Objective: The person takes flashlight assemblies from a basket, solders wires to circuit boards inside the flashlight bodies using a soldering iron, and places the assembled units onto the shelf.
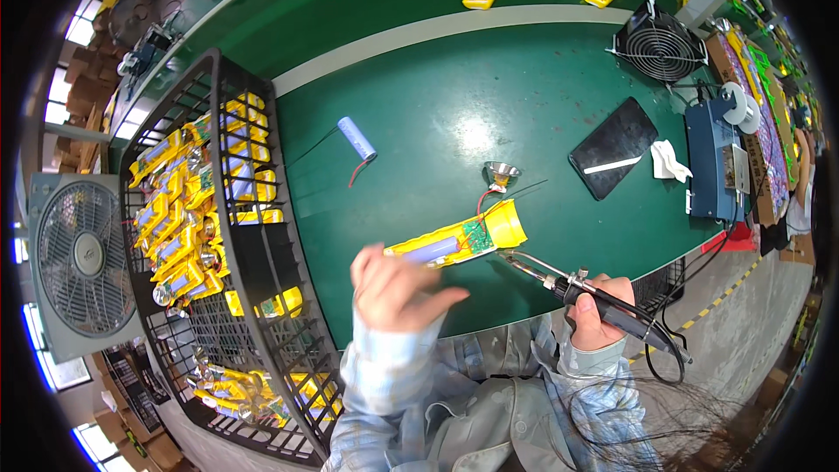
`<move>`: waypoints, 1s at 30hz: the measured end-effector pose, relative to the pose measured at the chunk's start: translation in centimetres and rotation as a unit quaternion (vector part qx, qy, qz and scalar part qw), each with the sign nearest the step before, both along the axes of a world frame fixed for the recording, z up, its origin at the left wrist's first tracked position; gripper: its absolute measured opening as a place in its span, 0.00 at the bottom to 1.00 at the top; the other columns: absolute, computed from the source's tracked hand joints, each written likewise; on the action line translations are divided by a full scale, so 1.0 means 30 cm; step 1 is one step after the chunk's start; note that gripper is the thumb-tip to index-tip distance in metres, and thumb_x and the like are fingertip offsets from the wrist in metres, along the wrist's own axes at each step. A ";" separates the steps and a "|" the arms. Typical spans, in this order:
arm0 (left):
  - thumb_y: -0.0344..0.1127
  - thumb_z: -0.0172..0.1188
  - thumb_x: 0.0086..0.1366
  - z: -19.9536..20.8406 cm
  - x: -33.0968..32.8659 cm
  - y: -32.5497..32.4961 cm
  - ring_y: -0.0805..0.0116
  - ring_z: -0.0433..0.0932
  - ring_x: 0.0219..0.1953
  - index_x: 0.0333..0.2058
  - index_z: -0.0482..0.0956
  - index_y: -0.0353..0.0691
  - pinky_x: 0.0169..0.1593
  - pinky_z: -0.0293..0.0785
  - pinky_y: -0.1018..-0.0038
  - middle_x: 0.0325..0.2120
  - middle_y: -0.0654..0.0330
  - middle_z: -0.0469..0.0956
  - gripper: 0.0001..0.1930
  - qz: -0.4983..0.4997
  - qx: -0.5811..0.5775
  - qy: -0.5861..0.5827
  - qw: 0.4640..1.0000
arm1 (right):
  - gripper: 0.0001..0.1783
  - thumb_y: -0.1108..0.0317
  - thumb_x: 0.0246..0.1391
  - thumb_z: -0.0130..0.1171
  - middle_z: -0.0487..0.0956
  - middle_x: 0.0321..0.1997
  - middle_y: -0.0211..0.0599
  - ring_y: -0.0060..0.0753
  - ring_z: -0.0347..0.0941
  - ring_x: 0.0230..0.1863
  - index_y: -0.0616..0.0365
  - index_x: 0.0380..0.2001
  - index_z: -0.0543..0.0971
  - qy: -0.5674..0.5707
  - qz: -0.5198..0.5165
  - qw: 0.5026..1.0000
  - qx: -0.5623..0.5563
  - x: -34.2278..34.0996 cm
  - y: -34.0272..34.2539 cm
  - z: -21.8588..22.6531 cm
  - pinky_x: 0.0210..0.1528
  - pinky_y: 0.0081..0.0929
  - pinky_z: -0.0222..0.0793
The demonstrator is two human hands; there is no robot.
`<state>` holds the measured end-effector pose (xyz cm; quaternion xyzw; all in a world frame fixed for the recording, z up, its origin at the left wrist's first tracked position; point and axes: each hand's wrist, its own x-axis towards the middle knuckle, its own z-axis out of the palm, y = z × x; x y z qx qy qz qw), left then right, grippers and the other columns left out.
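Note:
A yellow half-shell flashlight housing [505, 225] lies on the green table in front of me. Inside it sit a blue cylindrical battery [430, 251] and a small green circuit board [476, 237]. A red wire runs from the board to a silver reflector cup [502, 175] just beyond. My left hand [393, 290], somewhat blurred, is at the housing's left end, thumb stretched away from the fingers; whether it touches is unclear. My right hand [599, 310] grips a soldering iron [612, 313] with a thin metal guide tube, its tip close to the housing's near right edge.
At left stands a black crate [249, 236] full of yellow flashlight assemblies. A loose blue battery [356, 138] with wires lies nearby. Toward the right are a black tablet-like slab [614, 149], white tissue [669, 162], a small fan [662, 51] and a blue box unit [712, 162] with a spool.

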<state>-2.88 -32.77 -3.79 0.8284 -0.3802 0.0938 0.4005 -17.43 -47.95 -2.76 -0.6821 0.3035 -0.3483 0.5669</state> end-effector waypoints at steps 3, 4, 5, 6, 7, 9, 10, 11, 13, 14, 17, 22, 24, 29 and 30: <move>0.31 0.61 0.38 0.052 -0.053 0.134 0.74 0.64 0.09 0.18 0.78 0.42 0.23 0.57 0.78 0.05 0.66 0.68 0.04 -0.119 0.083 0.181 0.973 | 0.11 0.68 0.42 0.55 0.69 0.19 0.33 0.18 0.60 0.19 0.63 0.24 0.66 -0.009 0.037 0.999 0.027 -0.017 -0.010 -0.006 0.22 0.16 0.57; 0.33 0.61 0.41 0.061 -0.079 0.147 0.70 0.66 0.10 0.22 0.77 0.40 0.22 0.61 0.76 0.08 0.62 0.69 0.06 -0.088 0.156 0.243 0.953 | 0.11 0.67 0.42 0.54 0.66 0.15 0.31 0.16 0.57 0.16 0.62 0.23 0.65 -0.011 0.023 0.999 0.025 -0.008 -0.004 -0.003 0.18 0.14 0.54; 0.35 0.60 0.44 0.066 -0.105 0.144 0.66 0.68 0.11 0.26 0.77 0.39 0.21 0.64 0.73 0.10 0.59 0.71 0.09 -0.057 0.225 0.304 0.924 | 0.12 0.65 0.41 0.54 0.63 0.12 0.28 0.15 0.55 0.12 0.61 0.22 0.63 -0.013 0.009 1.000 0.022 -0.001 0.002 -0.001 0.15 0.12 0.51; 0.35 0.58 0.46 0.043 -0.126 0.139 0.62 0.69 0.12 0.33 0.75 0.37 0.20 0.66 0.71 0.11 0.55 0.71 0.14 -0.030 0.214 0.293 0.931 | 0.12 0.65 0.41 0.54 0.63 0.13 0.28 0.14 0.55 0.12 0.60 0.22 0.64 -0.013 0.009 0.999 0.043 -0.001 0.008 0.011 0.15 0.11 0.51; 0.35 0.58 0.46 0.014 -0.142 0.141 0.62 0.69 0.12 0.33 0.75 0.37 0.20 0.66 0.71 0.11 0.55 0.71 0.14 -0.026 0.216 0.290 0.932 | 0.12 0.65 0.41 0.54 0.63 0.13 0.28 0.14 0.55 0.12 0.60 0.22 0.64 -0.016 0.012 0.999 0.045 -0.004 0.012 0.013 0.15 0.11 0.51; 0.34 0.57 0.47 -0.039 -0.160 0.144 0.62 0.70 0.12 0.35 0.74 0.37 0.20 0.66 0.72 0.12 0.55 0.70 0.14 0.073 0.177 0.294 0.936 | 0.12 0.65 0.41 0.54 0.64 0.15 0.28 0.12 0.55 0.11 0.60 0.22 0.64 -0.025 0.003 0.998 0.060 -0.015 0.006 0.010 0.13 0.10 0.51; 0.32 0.58 0.45 -0.044 -0.155 0.140 0.64 0.70 0.13 0.34 0.75 0.39 0.19 0.65 0.75 0.11 0.56 0.69 0.14 0.086 0.158 0.288 0.941 | 0.13 0.64 0.41 0.55 0.64 0.17 0.28 0.12 0.55 0.11 0.60 0.22 0.64 -0.026 0.001 0.997 0.072 -0.022 0.001 0.007 0.13 0.09 0.51; 0.32 0.58 0.45 -0.037 -0.142 0.136 0.64 0.70 0.13 0.34 0.75 0.39 0.19 0.65 0.75 0.11 0.56 0.69 0.14 0.084 0.159 0.288 0.941 | 0.13 0.64 0.41 0.55 0.64 0.17 0.28 0.12 0.55 0.11 0.60 0.22 0.64 -0.026 -0.002 0.997 0.072 -0.024 0.000 0.008 0.13 0.09 0.51; 0.27 0.59 0.42 -0.005 -0.106 0.124 0.76 0.62 0.07 0.29 0.76 0.40 0.15 0.58 0.80 0.04 0.66 0.65 0.11 0.039 0.108 0.147 0.982 | 0.13 0.64 0.40 0.55 0.64 0.16 0.28 0.13 0.55 0.11 0.60 0.22 0.64 -0.018 -0.014 0.997 0.077 -0.025 -0.003 0.010 0.12 0.10 0.51; 0.27 0.64 0.34 0.003 -0.103 0.121 0.74 0.64 0.12 0.24 0.76 0.42 0.20 0.60 0.78 0.07 0.67 0.66 0.12 0.053 0.128 0.127 0.982 | 0.13 0.64 0.40 0.55 0.64 0.16 0.28 0.13 0.55 0.11 0.60 0.22 0.64 -0.017 -0.016 0.997 0.077 -0.026 -0.006 0.008 0.12 0.10 0.51; 0.31 0.67 0.29 -0.023 -0.053 0.090 0.70 0.68 0.22 0.19 0.75 0.43 0.29 0.63 0.73 0.11 0.67 0.69 0.13 0.038 0.035 -0.034 0.998 | 0.13 0.63 0.40 0.54 0.63 0.15 0.28 0.13 0.54 0.11 0.60 0.22 0.64 -0.018 -0.015 0.997 0.076 -0.023 -0.011 0.006 0.12 0.10 0.51; 0.40 0.62 0.34 -0.077 0.013 0.084 0.63 0.68 0.37 0.22 0.77 0.47 0.41 0.58 0.64 0.29 0.71 0.74 0.11 -0.087 0.051 -0.090 0.991 | 0.14 0.62 0.41 0.54 0.62 0.14 0.27 0.13 0.54 0.10 0.60 0.21 0.64 -0.015 -0.022 0.997 0.069 -0.008 -0.011 0.004 0.12 0.10 0.49; 0.44 0.59 0.37 -0.069 0.012 0.090 0.64 0.67 0.38 0.20 0.77 0.47 0.42 0.56 0.64 0.28 0.71 0.74 0.10 -0.069 0.087 -0.097 0.989 | 0.13 0.64 0.42 0.54 0.64 0.14 0.29 0.14 0.56 0.13 0.61 0.22 0.64 -0.007 -0.006 0.996 0.086 -0.019 -0.026 0.009 0.15 0.12 0.52; 0.46 0.59 0.29 -0.085 0.000 0.079 0.66 0.66 0.35 0.11 0.66 0.47 0.43 0.53 0.66 0.27 0.73 0.72 0.13 -0.041 0.141 -0.107 0.983 | 0.12 0.67 0.43 0.54 0.66 0.15 0.31 0.17 0.59 0.16 0.62 0.24 0.64 0.000 0.006 0.995 0.102 -0.018 -0.039 -0.007 0.19 0.15 0.55; 0.41 0.58 0.30 -0.098 0.001 0.070 0.66 0.65 0.33 0.12 0.65 0.46 0.43 0.52 0.65 0.24 0.71 0.71 0.12 -0.030 0.108 -0.085 0.990 | 0.12 0.67 0.43 0.54 0.66 0.15 0.31 0.17 0.59 0.15 0.62 0.24 0.64 -0.003 0.006 0.995 0.098 -0.014 -0.040 -0.009 0.19 0.15 0.55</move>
